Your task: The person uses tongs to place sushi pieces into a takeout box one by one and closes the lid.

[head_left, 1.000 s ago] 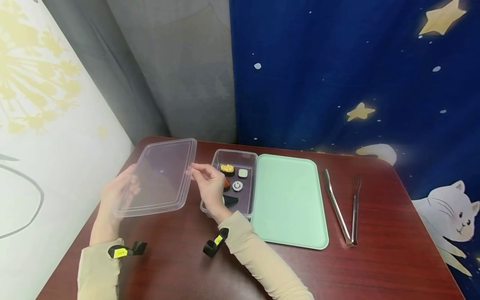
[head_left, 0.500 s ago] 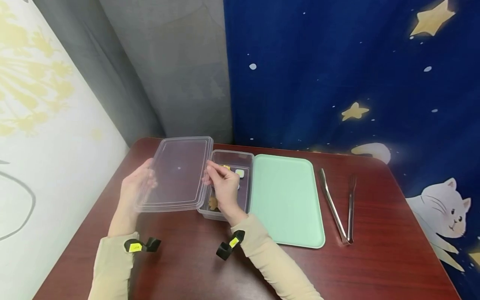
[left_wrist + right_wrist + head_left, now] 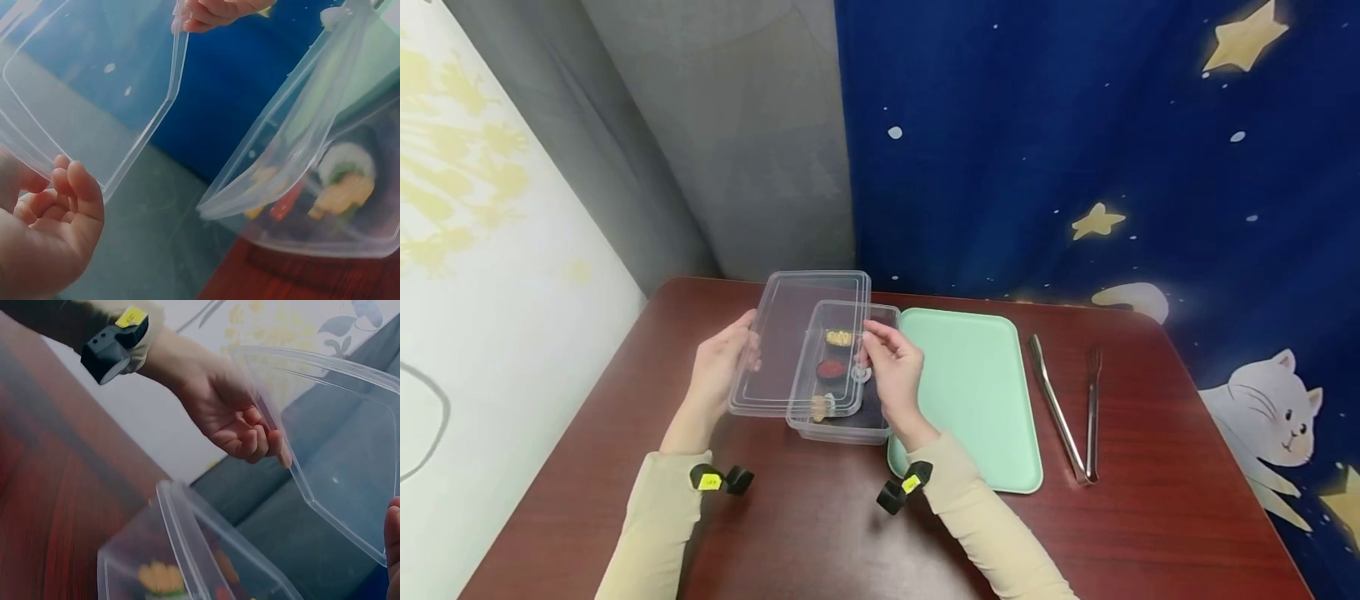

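A clear plastic lid (image 3: 786, 333) is held level-ish between both hands, over the left part of a clear food container (image 3: 842, 435). My left hand (image 3: 718, 362) pinches the lid's left edge, its curled fingers showing close in the left wrist view. On the opposite edge, my right hand (image 3: 897, 371) pinches with thumb and fingertips; only a bit of it shows in the right wrist view. Through the lid appear sushi pieces: a yellow-topped one (image 3: 838, 337), a red-topped one (image 3: 831, 369) and an orange-and-white one (image 3: 822, 407). In both wrist views a gap separates lid and container.
Right of the container lies a pale green tray (image 3: 970, 400), partly behind the right hand. Metal tongs (image 3: 1063, 412) lie spread farther right on the dark red table (image 3: 1157, 467). A blue starry curtain (image 3: 1000, 167) and a grey one hang behind the table.
Both hands have carried the lid rightward, from beside the container to over its left part. The lid now looks more level. Tray, tongs and container have stayed in place.
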The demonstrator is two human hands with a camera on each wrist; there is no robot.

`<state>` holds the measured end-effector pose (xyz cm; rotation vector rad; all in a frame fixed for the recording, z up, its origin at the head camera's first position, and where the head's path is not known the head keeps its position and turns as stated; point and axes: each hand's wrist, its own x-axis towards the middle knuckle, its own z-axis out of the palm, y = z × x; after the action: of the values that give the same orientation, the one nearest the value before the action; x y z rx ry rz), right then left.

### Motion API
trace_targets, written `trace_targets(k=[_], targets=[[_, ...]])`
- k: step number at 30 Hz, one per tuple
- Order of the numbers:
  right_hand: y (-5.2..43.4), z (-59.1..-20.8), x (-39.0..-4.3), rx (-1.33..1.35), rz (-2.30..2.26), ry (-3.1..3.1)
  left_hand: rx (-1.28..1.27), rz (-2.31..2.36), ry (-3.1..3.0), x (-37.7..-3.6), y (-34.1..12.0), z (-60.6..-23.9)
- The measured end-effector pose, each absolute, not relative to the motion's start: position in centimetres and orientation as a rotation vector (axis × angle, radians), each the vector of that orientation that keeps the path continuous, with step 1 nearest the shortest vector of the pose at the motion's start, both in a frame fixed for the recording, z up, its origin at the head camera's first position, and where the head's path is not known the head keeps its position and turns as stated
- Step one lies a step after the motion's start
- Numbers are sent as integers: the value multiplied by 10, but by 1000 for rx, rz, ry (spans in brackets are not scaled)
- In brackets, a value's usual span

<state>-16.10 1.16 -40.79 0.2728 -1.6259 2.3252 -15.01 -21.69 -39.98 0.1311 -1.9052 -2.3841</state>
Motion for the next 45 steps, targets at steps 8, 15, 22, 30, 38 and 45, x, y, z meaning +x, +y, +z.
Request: trace_targets(k=[8, 15, 22, 30, 38, 45], targets=[[35, -418, -166, 195, 2267, -1678, 30, -2008, -2231, -164, -198, -417], [50, -420, -161, 128, 2223, -1847, -88, -1850, -2403, -167, -191, -434], [58, -416, -153, 111, 2162, -1971, -145, -1696, -2532, -166, -183, -433], [63, -444, -166, 124, 2053, -2091, -159, -1573, -2561, -173, -186, -448], [64, -462, -177, 204, 1717, -2225, -158, -1488, -2588, -177, -185, -453], [64, -463, -179, 320, 1458, -2323, -162, -1484, -2637, -180, -189, -459]])
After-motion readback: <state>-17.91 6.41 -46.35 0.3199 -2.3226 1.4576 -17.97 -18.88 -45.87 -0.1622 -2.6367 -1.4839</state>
